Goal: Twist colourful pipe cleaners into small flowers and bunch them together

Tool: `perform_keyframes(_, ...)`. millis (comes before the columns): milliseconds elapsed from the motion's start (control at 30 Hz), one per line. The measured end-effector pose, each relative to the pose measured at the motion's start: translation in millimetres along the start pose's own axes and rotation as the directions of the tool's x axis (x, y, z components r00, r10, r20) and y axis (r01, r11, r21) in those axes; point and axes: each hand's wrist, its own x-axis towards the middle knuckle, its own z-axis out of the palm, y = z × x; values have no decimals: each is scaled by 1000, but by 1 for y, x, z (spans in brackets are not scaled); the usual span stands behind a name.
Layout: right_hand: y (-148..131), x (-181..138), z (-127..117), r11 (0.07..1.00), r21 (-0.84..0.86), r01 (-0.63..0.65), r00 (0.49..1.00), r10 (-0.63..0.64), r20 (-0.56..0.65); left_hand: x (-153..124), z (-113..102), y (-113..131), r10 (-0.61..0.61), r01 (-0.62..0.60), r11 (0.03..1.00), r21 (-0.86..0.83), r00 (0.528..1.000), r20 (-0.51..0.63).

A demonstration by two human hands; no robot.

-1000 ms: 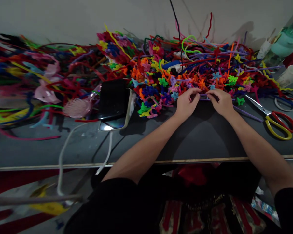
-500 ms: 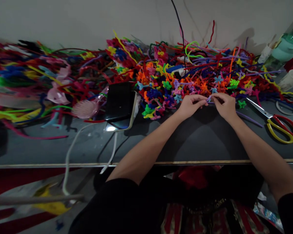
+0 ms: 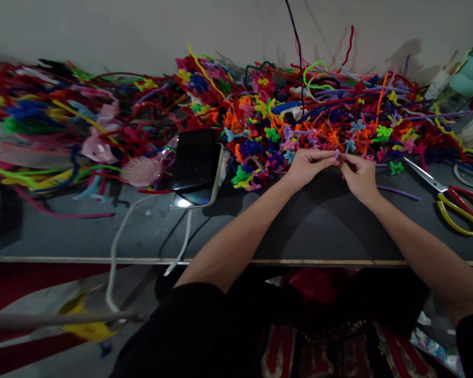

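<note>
Head view: left hand (image 3: 305, 169) and right hand (image 3: 360, 178) together at the fingertips, pinching a small purple pipe-cleaner piece (image 3: 336, 154) between them.
Piece is just above the gray tabletop (image 3: 331, 226); its exact shape hidden by fingers. Pile of pipe-cleaner flowers (image 3: 333, 137) at 12 o'clock from hands; green flower (image 3: 396, 168) at 3, near right hand; loose purple stem (image 3: 400, 192) at 4; red-and-yellow-handled scissors (image 3: 440, 188) between 3 and 4, blades closed; black phone (image 3: 194, 157) and pink hairbrush (image 3: 142, 171) at 9.
</note>
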Motion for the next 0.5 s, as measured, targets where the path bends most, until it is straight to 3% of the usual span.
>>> perform_keyframes(167, 2, 1, -1, 995, 46, -89, 986, 95, -140, -1, 0, 4, -55, 54, 998, 11, 993, 101)
perform_keyframes(500, 11, 3, 3, 989, 127, -73, 997, 75, -8, 2, -5, -12, 112, -96, 966, 242, 992, -54)
